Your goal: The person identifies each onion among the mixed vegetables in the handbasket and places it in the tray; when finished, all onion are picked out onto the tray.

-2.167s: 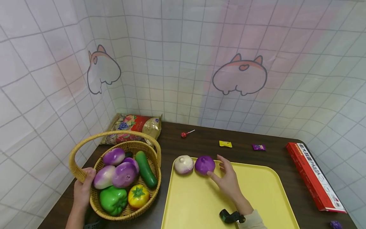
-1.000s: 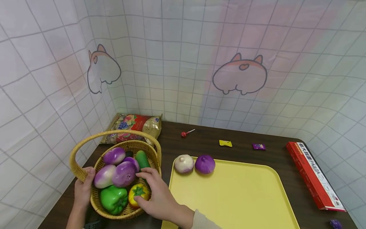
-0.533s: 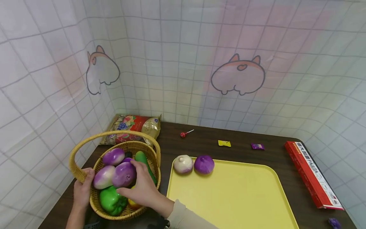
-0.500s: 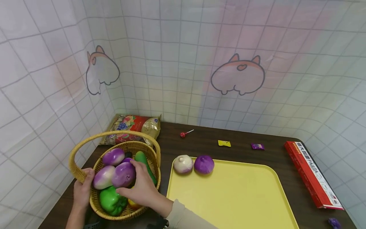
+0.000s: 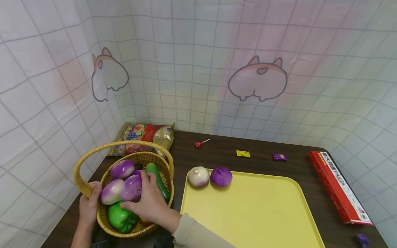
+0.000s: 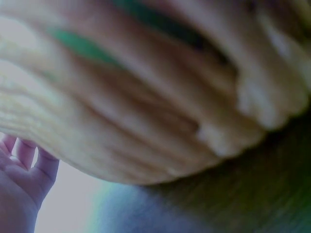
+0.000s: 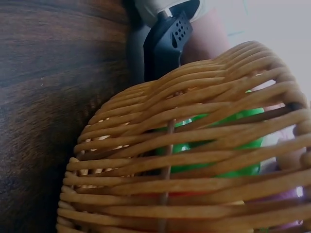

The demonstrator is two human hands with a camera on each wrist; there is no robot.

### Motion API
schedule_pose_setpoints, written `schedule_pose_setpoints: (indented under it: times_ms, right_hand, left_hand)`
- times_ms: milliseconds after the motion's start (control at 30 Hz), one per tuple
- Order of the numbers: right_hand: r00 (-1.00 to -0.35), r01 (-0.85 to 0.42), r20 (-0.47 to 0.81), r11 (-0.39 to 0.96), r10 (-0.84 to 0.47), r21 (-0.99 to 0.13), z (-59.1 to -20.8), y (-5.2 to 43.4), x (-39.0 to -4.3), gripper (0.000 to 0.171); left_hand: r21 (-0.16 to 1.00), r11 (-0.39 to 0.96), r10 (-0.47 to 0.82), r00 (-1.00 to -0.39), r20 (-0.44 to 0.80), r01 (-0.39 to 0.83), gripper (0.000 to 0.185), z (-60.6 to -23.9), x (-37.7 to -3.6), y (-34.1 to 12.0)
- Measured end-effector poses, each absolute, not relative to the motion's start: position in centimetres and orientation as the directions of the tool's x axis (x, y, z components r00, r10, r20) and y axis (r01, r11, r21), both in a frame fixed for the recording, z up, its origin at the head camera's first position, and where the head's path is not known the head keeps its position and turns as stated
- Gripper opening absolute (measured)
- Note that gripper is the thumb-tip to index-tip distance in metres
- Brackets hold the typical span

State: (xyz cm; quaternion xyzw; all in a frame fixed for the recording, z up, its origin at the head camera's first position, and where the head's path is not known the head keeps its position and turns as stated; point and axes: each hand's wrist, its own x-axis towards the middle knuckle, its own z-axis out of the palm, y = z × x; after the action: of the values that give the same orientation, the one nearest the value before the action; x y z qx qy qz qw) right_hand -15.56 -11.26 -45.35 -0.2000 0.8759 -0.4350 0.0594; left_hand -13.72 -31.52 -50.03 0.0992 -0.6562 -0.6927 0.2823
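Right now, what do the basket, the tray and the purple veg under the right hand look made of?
Basket: woven wicker or rattan, matte; strands plain in the right wrist view. Tray: likely moulded plastic, smooth uniform yellow, rounded rim. Purple vegetable: probably plastic or foam replica, even satin sheen; can't tell which.

Both my hands at the basket

My left hand (image 5: 88, 203) grips the wicker basket (image 5: 93, 187) at its near-left rim, fingers curled over. My right hand (image 5: 149, 203) reaches inside, fingers wrapped around the purple onion (image 5: 131, 187), sleeve trailing back.
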Motion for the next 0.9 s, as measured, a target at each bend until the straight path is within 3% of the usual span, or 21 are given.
schedule_pose_setpoints:
  times_ms: [200, 400, 567, 900]
  right_hand:
    - [-0.92, -0.295, 0.078, 0.549, -0.383, -0.782, -45.2, -11.5, -15.4, 0.105]
    - [-0.9, -0.362, 0.208, 0.389, -0.383, -0.847, -45.4, -10.1, -15.0, 0.09]
    - [-0.841, -0.494, 0.358, 0.306, -0.405, -0.814, -45.0, -8.4, -14.9, 0.074]
    - [-0.826, -0.515, 0.425, 0.19, -0.371, -0.836, -44.7, -4.3, -14.8, 0.068]
  left_hand:
    - [0.972, 0.013, -0.533, -0.82, 0.206, 0.236, 0.02, -50.0, -13.7, -31.7]
    - [0.972, 0.007, -0.525, -0.826, 0.204, 0.236, 0.015, -50.2, -13.9, -31.4]
    - [0.971, 0.027, -0.511, -0.831, 0.218, 0.238, 0.011, -50.4, -14.0, -31.3]
    - [0.968, 0.035, -0.515, -0.826, 0.23, 0.248, 0.012, -50.4, -13.6, -31.7]
